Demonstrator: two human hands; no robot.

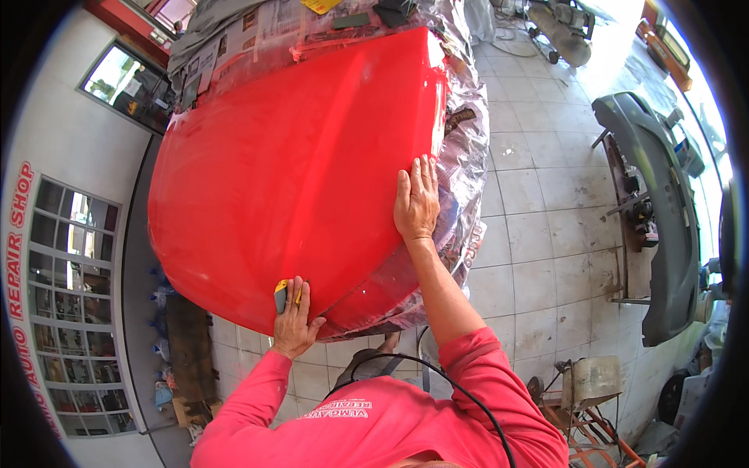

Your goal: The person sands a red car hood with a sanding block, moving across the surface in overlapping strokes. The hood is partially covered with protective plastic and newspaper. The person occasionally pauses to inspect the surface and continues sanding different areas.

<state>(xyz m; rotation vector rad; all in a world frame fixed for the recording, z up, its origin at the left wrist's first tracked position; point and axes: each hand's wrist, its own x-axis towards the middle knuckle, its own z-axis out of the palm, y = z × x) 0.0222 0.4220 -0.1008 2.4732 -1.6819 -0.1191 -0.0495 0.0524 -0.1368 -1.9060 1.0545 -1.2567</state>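
Note:
The red car hood (257, 171) spreads out in front of me, with a dull, hazy sheen over parts of it. My left hand (293, 320) is at the hood's near edge, its fingers pressed together over a small yellow-and-grey sanding pad (280, 297). Most of the pad is hidden beneath those fingers. Farther up and to the right, my right hand (417, 201) lies flat on the hood close to its right edge, holding nothing. Crinkled plastic and paper masking (468, 171) borders the hood on that side.
Masking paper with a dark flat sheet (351, 21) covers the car's far part. A grey bumper (663, 218) rests on a stand at right. A compressor (562, 31) stands far right, a metal-framed cart (591, 382) near right. A black hose (460, 378) crosses my right shoulder.

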